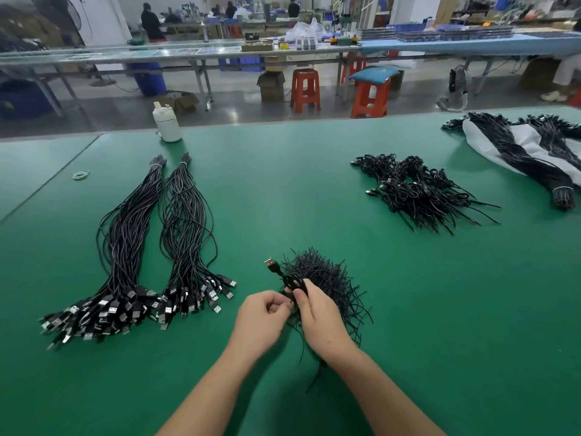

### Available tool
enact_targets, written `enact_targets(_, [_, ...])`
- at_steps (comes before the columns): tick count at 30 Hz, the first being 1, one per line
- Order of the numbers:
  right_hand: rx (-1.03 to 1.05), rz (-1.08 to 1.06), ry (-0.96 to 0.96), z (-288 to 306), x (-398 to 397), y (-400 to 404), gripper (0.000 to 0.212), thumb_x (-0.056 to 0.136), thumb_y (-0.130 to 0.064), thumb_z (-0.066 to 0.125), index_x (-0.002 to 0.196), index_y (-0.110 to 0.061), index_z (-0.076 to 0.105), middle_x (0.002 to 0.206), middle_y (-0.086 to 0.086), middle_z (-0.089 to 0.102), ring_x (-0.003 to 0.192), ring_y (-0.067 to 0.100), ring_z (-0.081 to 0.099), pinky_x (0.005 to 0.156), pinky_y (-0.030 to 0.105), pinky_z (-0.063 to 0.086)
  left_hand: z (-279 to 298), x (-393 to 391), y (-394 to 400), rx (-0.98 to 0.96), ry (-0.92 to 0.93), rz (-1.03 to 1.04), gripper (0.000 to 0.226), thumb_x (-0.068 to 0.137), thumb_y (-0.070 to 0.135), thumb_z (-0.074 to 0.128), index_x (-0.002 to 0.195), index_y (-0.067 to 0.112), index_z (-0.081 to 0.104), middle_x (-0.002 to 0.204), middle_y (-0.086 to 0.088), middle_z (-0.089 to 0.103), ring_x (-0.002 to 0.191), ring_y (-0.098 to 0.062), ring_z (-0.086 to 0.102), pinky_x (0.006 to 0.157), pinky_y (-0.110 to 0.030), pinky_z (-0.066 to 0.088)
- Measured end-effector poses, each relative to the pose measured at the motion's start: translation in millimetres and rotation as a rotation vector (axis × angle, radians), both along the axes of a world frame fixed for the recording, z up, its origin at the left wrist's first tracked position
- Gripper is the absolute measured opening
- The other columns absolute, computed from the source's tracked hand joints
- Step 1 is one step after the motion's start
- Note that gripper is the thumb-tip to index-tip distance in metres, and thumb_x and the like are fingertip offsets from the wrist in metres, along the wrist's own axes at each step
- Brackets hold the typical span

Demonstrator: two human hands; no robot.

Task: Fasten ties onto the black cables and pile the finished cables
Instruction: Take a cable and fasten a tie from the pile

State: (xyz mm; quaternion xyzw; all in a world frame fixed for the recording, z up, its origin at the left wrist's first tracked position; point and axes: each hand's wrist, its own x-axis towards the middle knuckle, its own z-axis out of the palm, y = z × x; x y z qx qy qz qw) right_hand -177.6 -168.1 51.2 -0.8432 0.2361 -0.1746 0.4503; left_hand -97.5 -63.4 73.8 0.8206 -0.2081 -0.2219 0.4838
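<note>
A factory assembly hall; a wide green worktop [314,184] carries bundled black cables [132,247]; behind it run long benches [176,55] with red plastic stools [304,89], cardboard boxes [272,86] and workers [151,22] at stations.

- Table [314,196]: green covering, matt, smooth, faint sheen toward far edge.
- Loose cable bundles [176,234], left side: black jacketed wire, slight gloss; plugs [125,306] at near ends show bright metal shells on black plastic bodies.
- Coiled cable [290,280] in hands: same black jacket, metal-tipped plug.
- Tie heap [327,278]: thin black strands, matt.
- Sheet [490,143], far right corner: white, plastic-looking, creased.
- Bottle [166,122], far edge: white plastic, smooth.
- Stools [305,89] beyond: orange plastic, glossy.
</note>
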Motion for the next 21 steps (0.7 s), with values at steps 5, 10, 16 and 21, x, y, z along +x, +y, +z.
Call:
enact_targets(5, [0.120,0.121,0.018,1,-1,0,0.027,0.107,-0.029,0.037,0.122,-0.023,0.058,0.111,-0.007,0.068,0.102,0.008,0.062,0.091,0.027,0.048,6,-3,2,0.020,-0.291,-0.019,0.026,0.090,0.019,0.065,0.066,0.028,0.062,0.052,0.014,0.051,0.052,-0.003,0.044,0.051,-0.016,0.035])
enact_targets(10, [0.129,0.019,0.039,-3,1,-5,0.027,0.107,-0.029,0.039,0.096,-0.014,0.059,0.092,0.001,0.067,0.087,0.019,0.061,0.076,0.028,0.045,10,-7,4,0.112,-0.455,-0.119,0.017,0.093,0.015,0.061,0.101,0.021,0.074,0.094,0.006,0.068,0.090,-0.013,0.062,0.085,-0.029,0.049])
enact_targets(16, [0.227,0.164,0.153,0,0,-12,0.033,0.105,-0.035,0.037,0.075,-0.029,0.047,0.062,-0.019,0.057,0.055,-0.003,0.049,0.057,0.020,0.037,10,-8,10,0.194,-1.158,-0.348,0.020,0.069,0.004,0.076,0.073,0.012,0.057,0.081,-0.005,0.053,0.073,-0.026,0.054,0.061,-0.036,0.047])
enact_targets(21, [0.586,0.258,0.175,0,-6,-18,0.020,0.093,-0.029,0.039,0.075,-0.019,0.041,0.055,-0.011,0.035,0.045,0.011,0.029,0.041,0.027,0.029,12,7,12,0.025,-1.197,-0.490,0.026,0.073,-0.007,0.053,0.086,0.012,0.064,0.117,-0.008,0.066,0.117,-0.018,0.050,0.095,-0.027,0.038])
